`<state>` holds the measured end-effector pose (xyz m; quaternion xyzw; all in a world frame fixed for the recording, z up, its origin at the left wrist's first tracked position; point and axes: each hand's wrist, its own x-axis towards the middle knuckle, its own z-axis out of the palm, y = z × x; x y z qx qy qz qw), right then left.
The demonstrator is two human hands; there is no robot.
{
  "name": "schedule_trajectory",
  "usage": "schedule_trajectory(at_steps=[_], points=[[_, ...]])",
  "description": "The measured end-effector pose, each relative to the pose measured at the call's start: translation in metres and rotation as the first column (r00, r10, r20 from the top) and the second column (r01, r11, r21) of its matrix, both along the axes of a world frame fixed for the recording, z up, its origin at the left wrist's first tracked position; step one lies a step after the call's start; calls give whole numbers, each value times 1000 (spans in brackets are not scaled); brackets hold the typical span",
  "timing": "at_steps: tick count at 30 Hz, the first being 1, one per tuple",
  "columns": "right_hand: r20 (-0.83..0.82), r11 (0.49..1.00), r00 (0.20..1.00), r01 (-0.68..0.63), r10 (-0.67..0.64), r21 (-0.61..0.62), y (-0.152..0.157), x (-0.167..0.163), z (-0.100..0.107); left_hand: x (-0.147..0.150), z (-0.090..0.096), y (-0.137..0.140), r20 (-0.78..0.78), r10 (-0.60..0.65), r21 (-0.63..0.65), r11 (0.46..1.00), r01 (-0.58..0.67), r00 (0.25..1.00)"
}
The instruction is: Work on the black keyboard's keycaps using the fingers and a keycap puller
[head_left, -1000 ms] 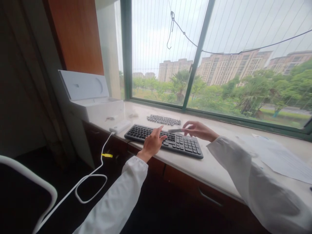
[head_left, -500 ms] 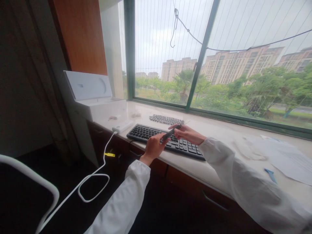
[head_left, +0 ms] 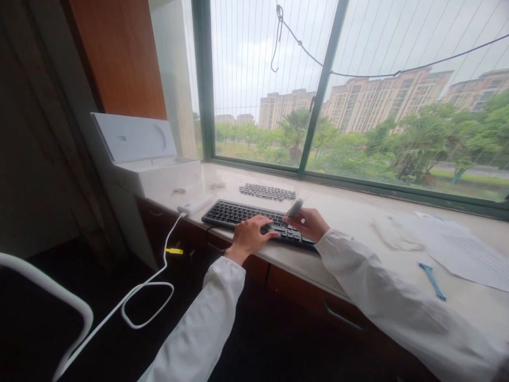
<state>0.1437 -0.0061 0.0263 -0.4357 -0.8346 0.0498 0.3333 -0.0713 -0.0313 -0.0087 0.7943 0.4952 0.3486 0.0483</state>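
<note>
A long black keyboard lies along the front edge of the white sill. My left hand rests on its middle, with the fingers and thumb apart. Just right of it, my right hand is closed round a grey pen-shaped tool. Thin wires stick out of the tool's upper end. Its lower end points down at the keys, and I cannot tell whether it touches them. Behind the keyboard, dark keycaps are laid out in rows.
An open white box stands at the left. Before it, a white device is joined to a white cable bearing a yellow tag. To the right lie a blue tool, papers and a clear plastic bag.
My left hand has let go of the grey tool and come down onto the keyboard. My right hand now holds the tool alone, tilted more upright. The view has shifted slightly.
</note>
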Motion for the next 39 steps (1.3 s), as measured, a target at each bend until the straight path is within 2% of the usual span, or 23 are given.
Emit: schedule_trajectory(at_steps=[5,10,19,24,28,31,34,39], points=[[138,996,989,-60,51,65,0,-12,-4,2,2,-1,7,20,-30,999,-20,1000],[164,992,981,-116,106,53,1,-14,-6,2,3,-1,14,36,-44,998,-36,999],[222,976,962,-185,156,113,1,-13,-6,1,-4,3,32,13,25,1000,-14,999],[257,961,945,-243,203,133,0,-14,-8,1,-1,1,26,27,-10,1000,-27,999],[257,962,957,-188,133,200,5,-7,-6,2,2,-1,27,49,-42,998,-48,998],[115,973,993,-59,33,225,7,-1,-2,2,4,-1,42,53,-45,998,-51,998],[21,989,999,30,-34,142,5,-3,-1,2,4,-1,47,70,-56,996,-67,996],[66,998,997,-34,30,54,1,-23,-4,1,2,0,41,90,-53,995,-88,995]])
